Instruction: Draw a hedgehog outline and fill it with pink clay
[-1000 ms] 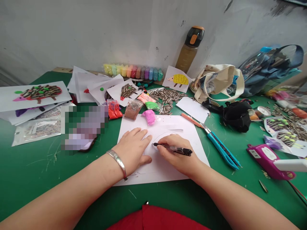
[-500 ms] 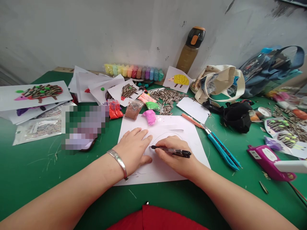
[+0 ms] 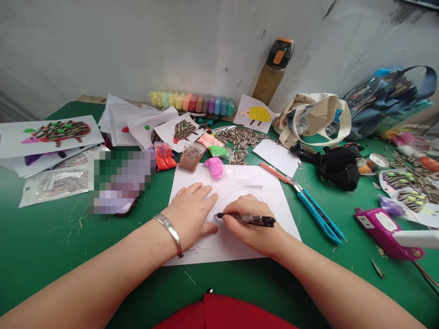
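One blk pen [image 3: 252,220], tip L, axis crosswise (approx), R fingers [image 3: 237,206] clamped round it, L fingers [image 3: 210,202] apart

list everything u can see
pen: one, black, over sheet
paper sheet: one, white, front centre
utility knife: one, blue, beside sheet
slim tool: one, orange, sheet edge
clay packets: many, multicoloured, mostly centre
sunflower seeds: many, striped, centre, right
hedgehog pictures: several, multicoloured, mostly left
bottle: one, brown, against wall
bags: two, cream and blue, right
pouch: one, black, right
power strip: one, magenta, right
blurred object: one, purplish, left
table: one, green, underneath
left hand: one, silver bracelet, on sheet
right hand: one, bare, holding pen
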The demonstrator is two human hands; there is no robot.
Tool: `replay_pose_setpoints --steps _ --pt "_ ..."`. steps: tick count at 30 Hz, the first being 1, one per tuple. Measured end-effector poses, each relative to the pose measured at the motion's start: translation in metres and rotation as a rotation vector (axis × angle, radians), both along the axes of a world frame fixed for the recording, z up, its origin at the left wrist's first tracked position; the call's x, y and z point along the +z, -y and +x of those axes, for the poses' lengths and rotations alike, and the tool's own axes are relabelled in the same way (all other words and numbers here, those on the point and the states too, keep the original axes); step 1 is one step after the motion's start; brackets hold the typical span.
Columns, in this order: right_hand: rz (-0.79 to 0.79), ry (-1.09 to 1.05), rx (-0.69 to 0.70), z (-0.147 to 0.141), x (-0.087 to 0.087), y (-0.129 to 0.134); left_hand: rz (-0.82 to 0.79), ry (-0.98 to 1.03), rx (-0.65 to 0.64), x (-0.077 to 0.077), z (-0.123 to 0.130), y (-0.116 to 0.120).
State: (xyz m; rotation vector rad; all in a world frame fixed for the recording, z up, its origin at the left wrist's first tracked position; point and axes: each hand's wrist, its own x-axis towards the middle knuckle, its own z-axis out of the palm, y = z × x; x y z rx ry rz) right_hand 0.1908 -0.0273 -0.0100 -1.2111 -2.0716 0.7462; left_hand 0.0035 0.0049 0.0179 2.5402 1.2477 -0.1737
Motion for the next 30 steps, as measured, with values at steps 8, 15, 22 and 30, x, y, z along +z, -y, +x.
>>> replay_pose_setpoints --steps 8,15,22,30 --pt "-0.033 0.038 -0.046 0.003 0.007 -0.002 -0.021 -0.026 -0.003 0.001 0.001 0.0" --pt "-0.059 0.033 -0.085 0.007 0.006 -0.005 -0.011 -0.033 -0.008 0.002 0.001 0.0" --pt "-0.201 -0.104 -0.101 0.009 0.009 -0.008 -0.019 -0.038 -0.018 0.001 0.001 -0.001" --pt "-0.282 -0.451 -0.328 0.028 0.011 -0.017 -0.036 -0.06 -0.008 0.002 0.002 -0.001"
